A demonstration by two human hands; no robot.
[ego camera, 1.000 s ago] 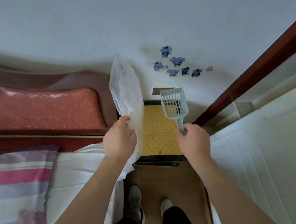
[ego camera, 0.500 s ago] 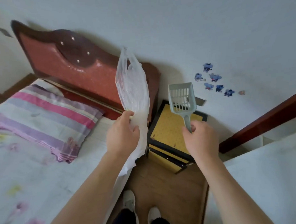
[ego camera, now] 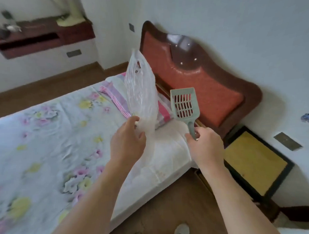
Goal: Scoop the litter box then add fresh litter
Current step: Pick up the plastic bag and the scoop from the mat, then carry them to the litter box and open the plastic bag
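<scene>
My left hand point(ego camera: 127, 140) grips a clear, crinkled plastic bag point(ego camera: 141, 92) that stands up above my fingers over the bed. My right hand point(ego camera: 204, 146) holds the handle of a pale green slotted litter scoop point(ego camera: 184, 104), its empty head pointing up. Both hands are held out in front of me at about the same height, roughly a hand's width apart. No litter box or litter is in view.
A bed with a floral sheet point(ego camera: 46, 138) and a pink striped pillow point(ego camera: 114, 95) fills the left. A red padded headboard point(ego camera: 201, 80) stands against the wall. A yellow-topped bedside cabinet point(ego camera: 253, 162) sits at the right. A dark wooden ledge point(ego camera: 42, 38) is far left. My shoes point(ego camera: 180, 232) stand on wooden floor.
The view has swung left, from the bedside cabinet to the bed and the far wall. Both hands keep their hold on the bag and the scoop.
</scene>
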